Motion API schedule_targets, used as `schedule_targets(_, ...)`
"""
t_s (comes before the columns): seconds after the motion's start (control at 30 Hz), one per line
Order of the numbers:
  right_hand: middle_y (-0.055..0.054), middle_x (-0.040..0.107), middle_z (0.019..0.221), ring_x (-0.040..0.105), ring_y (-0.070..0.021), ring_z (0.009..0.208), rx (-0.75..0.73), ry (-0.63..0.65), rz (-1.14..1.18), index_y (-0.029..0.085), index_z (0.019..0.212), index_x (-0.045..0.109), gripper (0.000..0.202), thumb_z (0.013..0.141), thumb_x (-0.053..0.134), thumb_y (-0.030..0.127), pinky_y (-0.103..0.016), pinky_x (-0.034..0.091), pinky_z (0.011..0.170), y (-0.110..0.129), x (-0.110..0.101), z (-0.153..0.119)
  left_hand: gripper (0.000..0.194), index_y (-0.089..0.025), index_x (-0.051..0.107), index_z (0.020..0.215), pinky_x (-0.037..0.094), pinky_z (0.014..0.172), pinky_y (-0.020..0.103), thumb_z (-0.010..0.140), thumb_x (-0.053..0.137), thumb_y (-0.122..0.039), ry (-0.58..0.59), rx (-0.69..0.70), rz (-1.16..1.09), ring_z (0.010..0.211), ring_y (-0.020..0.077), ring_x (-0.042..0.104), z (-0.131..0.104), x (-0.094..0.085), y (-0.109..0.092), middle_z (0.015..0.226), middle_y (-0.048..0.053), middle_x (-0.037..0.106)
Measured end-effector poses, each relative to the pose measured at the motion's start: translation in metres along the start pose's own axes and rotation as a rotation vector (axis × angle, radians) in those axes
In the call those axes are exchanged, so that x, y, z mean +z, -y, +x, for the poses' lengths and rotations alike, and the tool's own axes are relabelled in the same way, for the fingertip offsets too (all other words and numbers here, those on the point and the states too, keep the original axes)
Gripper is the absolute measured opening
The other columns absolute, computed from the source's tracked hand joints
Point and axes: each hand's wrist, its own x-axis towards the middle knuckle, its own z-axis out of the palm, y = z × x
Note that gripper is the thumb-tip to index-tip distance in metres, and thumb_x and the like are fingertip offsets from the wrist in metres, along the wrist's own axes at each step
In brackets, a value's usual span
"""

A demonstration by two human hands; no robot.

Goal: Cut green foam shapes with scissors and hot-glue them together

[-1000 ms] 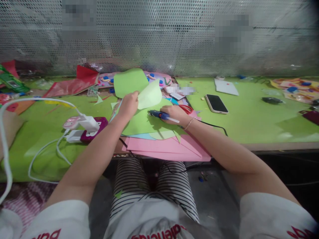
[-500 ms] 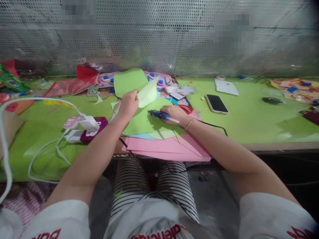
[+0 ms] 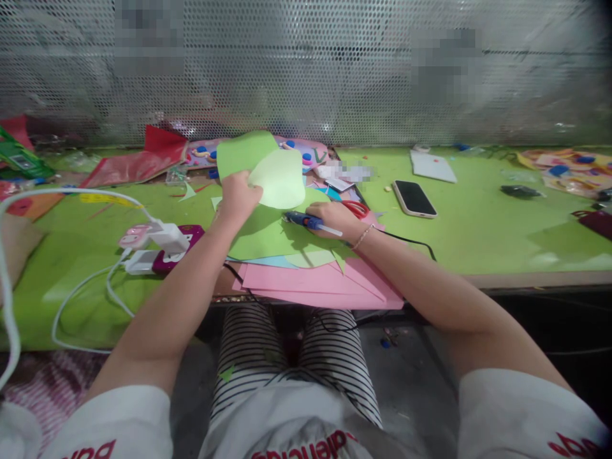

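My left hand [image 3: 240, 196] pinches the left edge of a pale green rounded paper piece [image 3: 282, 180], raised over the larger green sheets. My right hand [image 3: 333, 220] is wrapped round a blue glue gun [image 3: 304, 220], its nozzle pointing left and a clear stick showing at its back. Beneath both hands lies a bright green sheet [image 3: 268, 239] on a stack with pink paper [image 3: 306, 284] at the table's front edge. Another green sheet [image 3: 239, 156] stands up behind my left hand.
A phone [image 3: 415, 199] and a white card [image 3: 433, 166] lie to the right. Red-handled scissors [image 3: 356, 208] are beyond my right hand. On the left are a purple power strip [image 3: 191, 239] with white plugs and cables, and red paper [image 3: 148, 156].
The pale green piece has turned so its broad face shows, and my left hand has moved slightly left and nearer. My right hand with the glue gun has hardly moved.
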Motion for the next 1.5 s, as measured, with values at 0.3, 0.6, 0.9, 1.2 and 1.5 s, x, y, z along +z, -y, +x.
schedule_targets(0.3,-0.008,0.063,0.084,0.050,-0.0148,0.064,-0.024,-0.021,0.005,0.015,0.084,0.061,0.021,0.081,0.044,0.028,-0.029,0.024,0.054,-0.001,0.002,0.001,0.025,-0.008,0.066,0.085,0.047,0.066,0.029,0.067,0.049,-0.013,-0.011,-0.029,0.011,0.075,0.0202,0.058,0.002,0.000,0.003,0.081,0.011,0.066)
schedule_targets(0.6,-0.009,0.063,0.084,0.049,-0.0149,0.065,-0.042,-0.021,0.023,0.014,0.086,0.061,0.022,0.080,0.045,0.027,-0.029,0.023,0.055,-0.002,0.001,0.001,0.026,-0.008,0.065,0.088,0.047,0.070,0.030,0.066,0.051,-0.013,0.028,-0.015,-0.045,0.077,0.0210,0.060,0.002,0.008,0.005,0.084,0.011,0.067)
schedule_targets(0.9,-0.008,0.063,0.084,0.051,-0.0151,0.068,-0.040,-0.017,0.018,0.014,0.084,0.060,0.018,0.080,0.047,0.025,-0.028,0.026,0.057,-0.001,0.000,0.000,0.043,-0.013,0.060,0.115,0.048,0.090,0.034,0.072,0.055,-0.014,0.114,0.014,-0.070,0.102,0.0270,0.061,-0.001,0.024,0.003,0.110,0.012,0.067)
schedule_targets(1.2,-0.009,0.064,0.085,0.052,-0.0154,0.068,-0.036,-0.011,0.006,0.014,0.085,0.060,0.019,0.079,0.046,0.025,-0.028,0.027,0.057,0.000,0.000,0.001,0.048,-0.011,0.055,0.122,0.046,0.097,0.037,0.074,0.057,-0.013,0.174,-0.014,-0.140,0.113,0.0289,0.058,0.001,0.037,0.004,0.122,0.015,0.063)
schedule_targets(1.5,-0.007,0.062,0.083,0.050,-0.0144,0.065,-0.024,-0.027,0.007,0.015,0.085,0.060,0.021,0.080,0.045,0.028,-0.027,0.025,0.055,-0.002,0.003,0.001,0.039,-0.013,0.060,0.115,0.048,0.096,0.039,0.076,0.055,-0.016,0.096,-0.080,-0.259,0.108,0.0288,0.062,0.003,0.035,0.004,0.116,0.014,0.066)
